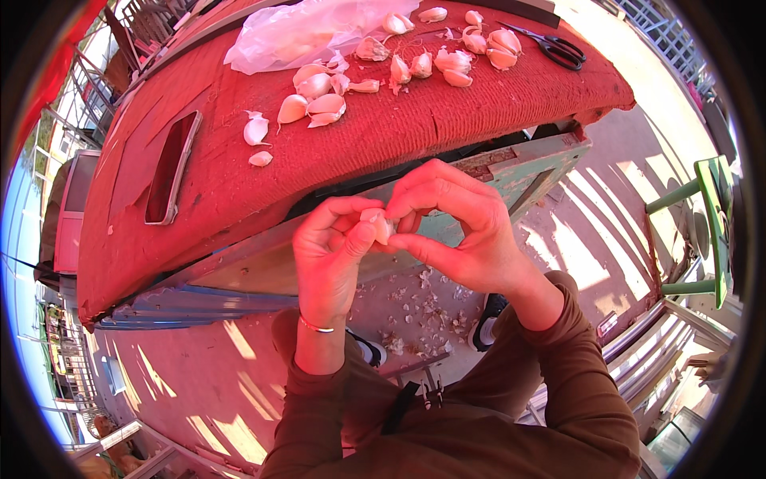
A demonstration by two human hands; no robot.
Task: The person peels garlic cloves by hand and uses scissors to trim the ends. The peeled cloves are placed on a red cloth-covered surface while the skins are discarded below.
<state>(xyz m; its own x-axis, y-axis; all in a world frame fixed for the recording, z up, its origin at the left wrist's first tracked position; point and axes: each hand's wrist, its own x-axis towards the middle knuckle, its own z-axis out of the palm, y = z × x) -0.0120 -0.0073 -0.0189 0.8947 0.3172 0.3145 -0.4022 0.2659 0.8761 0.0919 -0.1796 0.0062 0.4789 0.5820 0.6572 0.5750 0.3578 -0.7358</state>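
Observation:
In front of the table's near edge, my left hand (333, 243) pinches a garlic clove (378, 227) between thumb and fingers. My right hand (459, 219) meets it from the other side, its thumb and fingertips closed together at the clove's edge; whether a bit of skin is between them is too small to tell. Several loose garlic cloves (325, 105) lie on the red cloth-covered table (383, 120) beyond my hands. More cloves (453, 62) are grouped farther back to the right, some still with papery skin.
A phone (172, 168) lies at the table's left. A thin plastic bag (307, 36) spreads at the back, and black-handled scissors (558, 52) rest at the back right. Garlic peelings (427, 315) litter the floor between my feet. A green stool (706, 199) lies on its side at right.

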